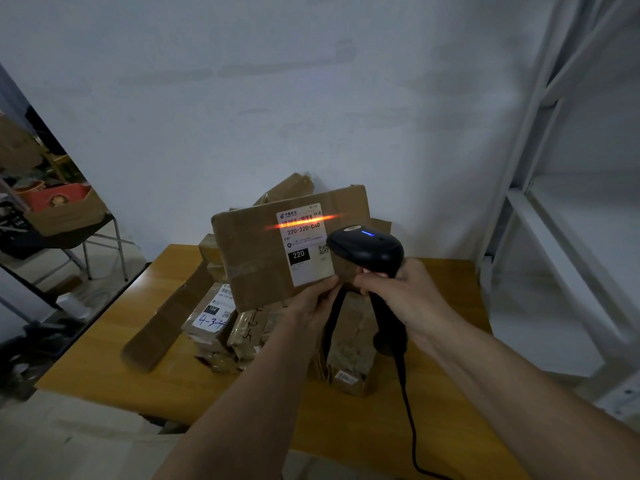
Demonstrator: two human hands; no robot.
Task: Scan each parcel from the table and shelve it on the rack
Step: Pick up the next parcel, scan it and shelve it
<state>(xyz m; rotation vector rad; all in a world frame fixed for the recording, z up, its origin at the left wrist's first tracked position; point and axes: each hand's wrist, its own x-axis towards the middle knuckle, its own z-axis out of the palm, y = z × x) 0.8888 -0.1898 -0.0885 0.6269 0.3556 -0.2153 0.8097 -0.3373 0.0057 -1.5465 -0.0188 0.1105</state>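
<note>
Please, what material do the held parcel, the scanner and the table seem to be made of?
Held parcel: brown cardboard, matte and creased, with a glossy paper label and tape strips. Scanner: black plastic, probably, with a smooth slight sheen. Table: wood or wood-look laminate; yellowish, faint grain.

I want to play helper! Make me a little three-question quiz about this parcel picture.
1. True or false: the scanner's red line lies across the barcode on the held parcel's label.
2. Which hand holds the scanner? A) left B) right C) neither
3. Fill in: the big white number on the label's black patch is ___.

Key:
1. True. The scanner casts its red line over the barcode on the label of the held parcel.
2. B. The right hand grips the scanner; the left hand holds the parcel above the table.
3. 220
</note>
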